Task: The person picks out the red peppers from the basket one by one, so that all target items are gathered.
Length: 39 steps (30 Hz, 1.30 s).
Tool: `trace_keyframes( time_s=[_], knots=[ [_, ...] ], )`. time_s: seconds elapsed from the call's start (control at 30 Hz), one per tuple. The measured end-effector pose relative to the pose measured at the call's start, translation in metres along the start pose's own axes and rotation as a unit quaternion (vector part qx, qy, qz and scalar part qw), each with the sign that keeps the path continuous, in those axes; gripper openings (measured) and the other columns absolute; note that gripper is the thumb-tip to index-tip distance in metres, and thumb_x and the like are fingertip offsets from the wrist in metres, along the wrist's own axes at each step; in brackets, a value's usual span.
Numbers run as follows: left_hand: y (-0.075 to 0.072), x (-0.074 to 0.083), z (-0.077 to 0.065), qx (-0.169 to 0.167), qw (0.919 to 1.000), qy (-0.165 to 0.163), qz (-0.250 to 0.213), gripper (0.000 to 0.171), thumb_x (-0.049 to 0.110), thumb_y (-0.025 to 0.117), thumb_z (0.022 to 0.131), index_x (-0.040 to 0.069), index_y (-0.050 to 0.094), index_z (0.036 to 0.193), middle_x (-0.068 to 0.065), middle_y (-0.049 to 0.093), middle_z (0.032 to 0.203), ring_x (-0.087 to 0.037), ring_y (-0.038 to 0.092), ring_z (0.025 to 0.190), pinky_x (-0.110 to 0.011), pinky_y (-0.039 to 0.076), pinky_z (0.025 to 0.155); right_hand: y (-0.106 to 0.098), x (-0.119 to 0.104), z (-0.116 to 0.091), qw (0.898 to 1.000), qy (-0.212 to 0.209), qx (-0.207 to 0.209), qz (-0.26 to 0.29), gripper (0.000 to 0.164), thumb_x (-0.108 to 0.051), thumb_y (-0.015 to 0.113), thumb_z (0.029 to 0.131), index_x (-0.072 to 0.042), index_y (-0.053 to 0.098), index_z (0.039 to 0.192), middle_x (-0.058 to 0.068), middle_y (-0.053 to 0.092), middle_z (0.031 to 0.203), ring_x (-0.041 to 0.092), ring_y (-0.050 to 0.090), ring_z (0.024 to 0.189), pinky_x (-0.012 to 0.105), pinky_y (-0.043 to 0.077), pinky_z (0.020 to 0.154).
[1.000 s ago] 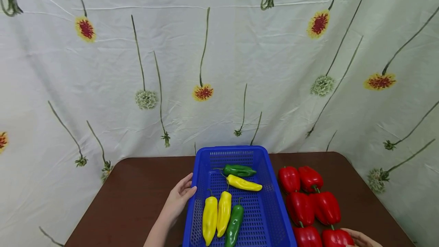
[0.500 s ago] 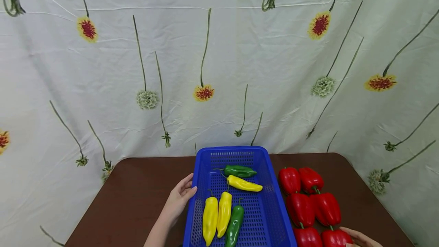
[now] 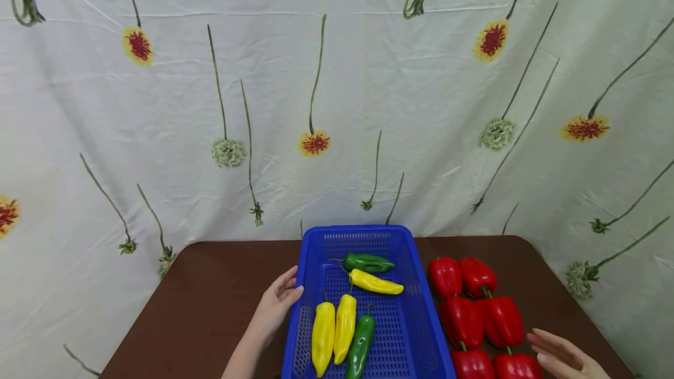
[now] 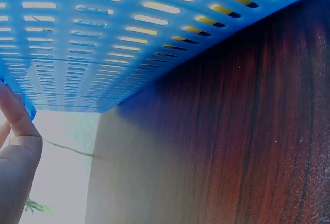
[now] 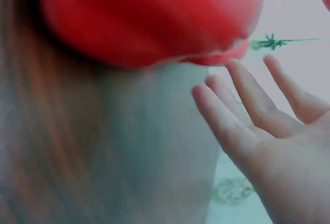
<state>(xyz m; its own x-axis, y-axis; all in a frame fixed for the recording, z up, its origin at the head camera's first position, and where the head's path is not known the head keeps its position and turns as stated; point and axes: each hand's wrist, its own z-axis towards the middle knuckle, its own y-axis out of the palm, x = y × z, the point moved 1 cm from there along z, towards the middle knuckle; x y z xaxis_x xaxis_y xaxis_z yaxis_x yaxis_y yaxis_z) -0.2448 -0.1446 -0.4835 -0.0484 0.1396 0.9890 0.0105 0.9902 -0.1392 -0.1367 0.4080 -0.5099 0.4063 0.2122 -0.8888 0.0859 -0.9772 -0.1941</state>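
A blue perforated plastic basket [image 3: 392, 332] lies lengthwise on the table. My left hand [image 3: 274, 303] holds its left rim, thumb at the top edge and fingers along the outer wall. Inside are three long yellow peppers [image 3: 323, 338] and two green peppers [image 3: 363, 344]. Right of the basket, several red bell peppers [image 3: 502, 320] stand in two columns. My right hand [image 3: 566, 355] is beside the nearest right-hand bell pepper [image 3: 517, 366], with nothing in it. In the right wrist view its fingers [image 5: 216, 113] are spread and extended below a bell pepper [image 5: 154, 18].
The dark brown wooden table [image 3: 210, 297] has rounded far corners. Behind it hangs a pale curtain [image 3: 363, 75] printed with flowers and stems. The left wrist view shows the basket's slotted outer wall [image 4: 129, 74] above the table's wood grain.
My right hand has drawn back a little to the right and up from the nearest bell pepper, which stays put. The left hand and the basket have not moved.
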Motion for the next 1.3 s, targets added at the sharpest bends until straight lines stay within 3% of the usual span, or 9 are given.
trace_keyframes(
  time_s=[0.1,0.2,0.3,0.47,0.67,0.83,0.93,1.13,1.3],
  knots=[
    [0.001,0.0,0.0,0.003,1.0,0.0,-0.001,0.057,0.012,0.065,0.095,0.003,0.043,0.147,-0.016,0.056,0.123,-0.012,0.057,0.1,-0.016,0.049,0.081,0.008,-0.017,-0.005,0.998,-0.015,0.051,-0.03,0.075,-0.036,0.058,0.099,0.003,0.023,0.153,-0.012,0.06,0.128,-0.017,0.055,0.093,0.032,0.054,0.09],
    [0.001,0.001,0.0,0.005,1.0,0.005,0.005,0.057,0.013,0.065,0.095,0.002,0.044,0.147,-0.018,0.056,0.124,-0.012,0.058,0.099,-0.016,0.049,0.082,0.013,-0.032,-0.009,0.997,-0.045,0.061,-0.031,0.067,-0.03,0.058,0.1,-0.002,0.027,0.152,-0.032,0.053,0.114,-0.02,0.052,0.096,0.022,0.053,0.084],
    [0.002,0.002,0.0,0.007,0.9999,0.009,0.012,0.057,0.014,0.065,0.095,0.001,0.044,0.146,-0.019,0.056,0.125,-0.013,0.059,0.101,-0.017,0.05,0.082,0.02,-0.047,-0.011,0.995,-0.065,0.066,-0.039,0.064,-0.031,0.056,0.101,-0.006,0.027,0.152,-0.035,0.05,0.112,-0.022,0.05,0.097,0.021,0.051,0.084],
    [0.002,0.003,0.0,0.011,0.9998,0.003,0.018,0.056,0.014,0.065,0.095,0.002,0.045,0.146,-0.019,0.057,0.128,-0.018,0.06,0.106,-0.019,0.051,0.084,0.037,-0.073,-0.007,0.991,-0.101,0.077,-0.049,0.06,-0.03,0.056,0.101,-0.009,0.031,0.151,-0.033,0.052,0.114,-0.02,0.052,0.101,0.02,0.051,0.085],
    [0.001,0.002,0.001,0.013,0.9993,0.003,0.036,0.056,0.014,0.065,0.095,0.002,0.046,0.145,-0.019,0.058,0.126,-0.02,0.06,0.105,-0.02,0.052,0.083,0.059,-0.099,-0.001,0.988,-0.142,0.053,-0.031,0.054,-0.028,0.056,0.101,-0.014,0.036,0.149,-0.033,0.054,0.117,-0.018,0.053,0.106,0.019,0.05,0.086],
    [0.001,0.002,0.003,0.014,0.999,0.008,0.043,0.055,0.012,0.066,0.094,0.001,0.047,0.144,-0.017,0.059,0.121,-0.018,0.06,0.1,-0.018,0.051,0.08,0.079,-0.118,0.005,0.975,-0.217,0.049,-0.024,0.048,-0.019,0.058,0.1,-0.011,0.044,0.145,-0.028,0.058,0.124,-0.014,0.055,0.11,0.016,0.05,0.086],
    [0.0,0.004,0.004,0.015,0.9983,0.014,0.054,0.054,0.011,0.066,0.094,0.0,0.047,0.143,-0.018,0.059,0.12,-0.019,0.061,0.1,-0.019,0.052,0.08,0.09,-0.129,0.01,0.97,-0.239,0.04,-0.027,0.047,-0.019,0.059,0.099,-0.01,0.046,0.144,-0.026,0.059,0.125,-0.013,0.055,0.111,0.014,0.049,0.087],
    [-0.004,0.007,0.003,0.022,0.9938,0.033,0.104,0.054,0.013,0.067,0.093,-0.003,0.048,0.141,-0.021,0.061,0.122,-0.027,0.064,0.104,-0.033,0.056,0.085,0.11,-0.145,0.018,0.967,-0.251,0.024,-0.029,0.05,-0.021,0.06,0.098,-0.006,0.045,0.143,-0.021,0.059,0.127,-0.011,0.055,0.114,0.014,0.046,0.09],
    [-0.009,0.009,0.001,0.026,0.9905,0.039,0.129,0.053,0.014,0.067,0.094,-0.003,0.048,0.141,-0.021,0.062,0.122,-0.03,0.065,0.106,-0.039,0.056,0.086,0.124,-0.155,0.025,0.971,-0.236,0.028,-0.033,0.051,-0.025,0.064,0.096,-0.008,0.048,0.141,-0.002,0.057,0.137,-0.01,0.055,0.114,0.016,0.046,0.091]
  ],
)
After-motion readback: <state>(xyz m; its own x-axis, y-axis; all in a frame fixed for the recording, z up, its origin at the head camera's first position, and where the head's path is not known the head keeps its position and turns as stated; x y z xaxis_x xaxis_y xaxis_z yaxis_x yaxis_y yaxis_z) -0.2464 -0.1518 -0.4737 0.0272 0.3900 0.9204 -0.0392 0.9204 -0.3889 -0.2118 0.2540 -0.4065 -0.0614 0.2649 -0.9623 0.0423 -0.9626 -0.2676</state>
